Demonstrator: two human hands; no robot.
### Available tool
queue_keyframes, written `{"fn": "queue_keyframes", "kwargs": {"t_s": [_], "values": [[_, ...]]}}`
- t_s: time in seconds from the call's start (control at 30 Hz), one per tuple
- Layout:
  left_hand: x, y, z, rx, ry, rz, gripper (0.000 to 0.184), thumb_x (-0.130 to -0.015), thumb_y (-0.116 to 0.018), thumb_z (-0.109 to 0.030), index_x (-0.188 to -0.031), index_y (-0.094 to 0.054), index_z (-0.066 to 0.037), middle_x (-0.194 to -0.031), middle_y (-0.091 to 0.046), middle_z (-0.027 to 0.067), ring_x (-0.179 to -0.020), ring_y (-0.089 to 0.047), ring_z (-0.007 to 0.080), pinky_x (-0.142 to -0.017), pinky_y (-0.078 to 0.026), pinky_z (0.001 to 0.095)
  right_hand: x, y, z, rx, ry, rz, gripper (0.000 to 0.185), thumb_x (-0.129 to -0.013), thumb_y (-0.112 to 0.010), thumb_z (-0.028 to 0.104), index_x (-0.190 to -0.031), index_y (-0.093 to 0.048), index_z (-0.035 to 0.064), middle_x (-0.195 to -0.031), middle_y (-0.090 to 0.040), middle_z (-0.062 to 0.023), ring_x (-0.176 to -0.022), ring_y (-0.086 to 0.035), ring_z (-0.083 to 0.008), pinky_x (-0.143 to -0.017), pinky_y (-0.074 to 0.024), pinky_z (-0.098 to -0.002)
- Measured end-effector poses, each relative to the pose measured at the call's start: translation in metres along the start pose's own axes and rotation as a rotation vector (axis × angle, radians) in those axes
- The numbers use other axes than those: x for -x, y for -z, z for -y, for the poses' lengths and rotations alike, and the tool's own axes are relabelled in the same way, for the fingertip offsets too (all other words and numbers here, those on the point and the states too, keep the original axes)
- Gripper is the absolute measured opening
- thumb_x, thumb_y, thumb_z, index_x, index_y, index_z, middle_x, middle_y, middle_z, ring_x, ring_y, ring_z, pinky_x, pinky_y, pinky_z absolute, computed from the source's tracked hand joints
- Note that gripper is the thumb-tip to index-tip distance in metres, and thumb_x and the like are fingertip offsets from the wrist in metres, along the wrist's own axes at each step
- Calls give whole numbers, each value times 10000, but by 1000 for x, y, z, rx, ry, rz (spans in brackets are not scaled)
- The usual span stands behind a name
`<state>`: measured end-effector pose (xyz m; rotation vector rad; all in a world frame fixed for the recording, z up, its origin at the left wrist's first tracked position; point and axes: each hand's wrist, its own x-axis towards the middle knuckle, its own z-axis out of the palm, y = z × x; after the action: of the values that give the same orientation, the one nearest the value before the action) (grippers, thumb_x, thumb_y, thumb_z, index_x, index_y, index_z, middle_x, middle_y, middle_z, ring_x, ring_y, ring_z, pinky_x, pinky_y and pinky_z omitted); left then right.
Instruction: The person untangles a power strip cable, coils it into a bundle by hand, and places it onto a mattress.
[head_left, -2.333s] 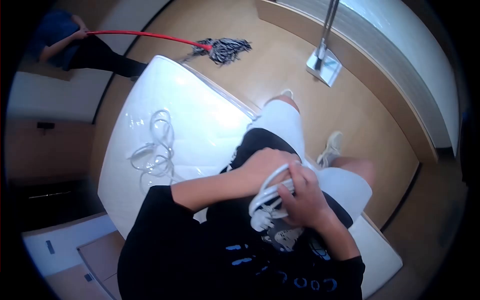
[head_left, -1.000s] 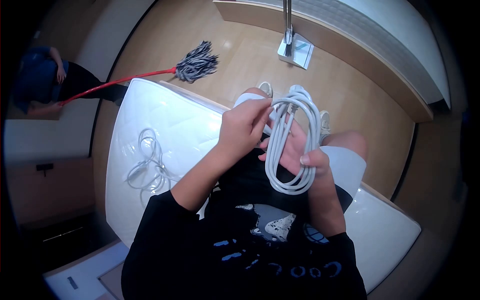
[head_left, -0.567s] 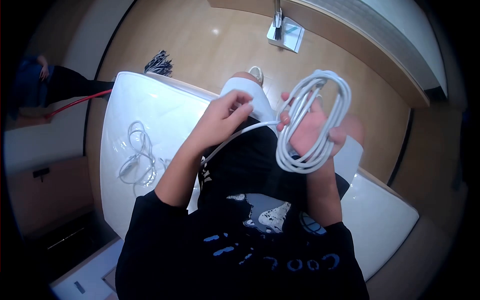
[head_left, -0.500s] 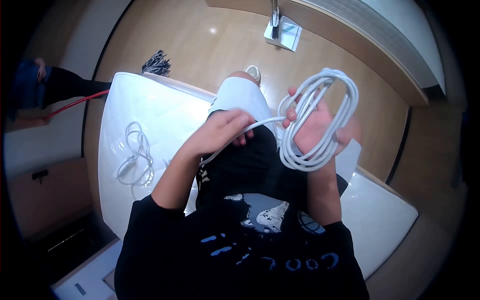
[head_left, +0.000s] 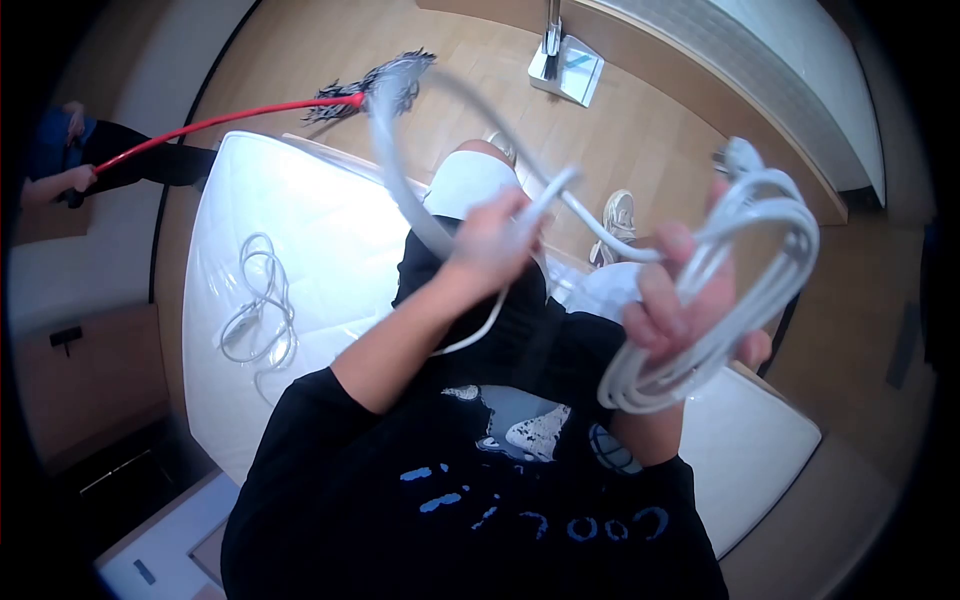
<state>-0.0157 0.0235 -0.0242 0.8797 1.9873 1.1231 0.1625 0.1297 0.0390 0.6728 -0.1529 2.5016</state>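
Observation:
A white cable runs between my two hands. My right hand (head_left: 690, 300) is wrapped around its coiled loops (head_left: 770, 225), right of my lap, and a plug-like end (head_left: 738, 157) sticks up at the top of the coil. Over my lap my left hand (head_left: 495, 240) is closed on the cable's loose stretch, somewhat blurred. From it a wide loop (head_left: 392, 165) rises and arcs over toward the coil. More of the cable trails below my left hand, across my black shirt.
I sit on a white mattress (head_left: 225, 190) in shiny plastic. Another white cable (head_left: 283, 305) lies on it at left. A person (head_left: 75, 165) at far left holds a red-handled mop (head_left: 230, 117). A dustpan (head_left: 580, 75) stands on the floor ahead; my shoe (head_left: 618, 215) is below.
My right hand has shifted right and slightly down with the coil, its fingers curling in. A large loop now swings up from my left hand. The mop has moved right across the floor.

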Motion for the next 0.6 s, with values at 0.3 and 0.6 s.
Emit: {"fn": "queue_keyframes", "kwargs": {"t_s": [0.3,0.6], "values": [[-57,192,37,50,-228,-865,157,-1049,-594,-152,-997,-532,-18,-939,-693,121,-860,-723,202,-752,-602,316,35,-31,57,182,240,-183,1168,-760,-835,47,-1628,-52,69,-1358,-382,-213,-978,-591,-276,-932,-559,-455],[69,343,45,-1141,-867,-1077,106,-888,-705,56,-939,-639,-10,-949,-706,114,-834,-702,233,-715,-573,341,75,-20,92,215,229,-311,1107,-728,-824,25,-1580,-118,-3,-1337,-374,-207,-1033,-547,-263,-968,-510,-391]]}}
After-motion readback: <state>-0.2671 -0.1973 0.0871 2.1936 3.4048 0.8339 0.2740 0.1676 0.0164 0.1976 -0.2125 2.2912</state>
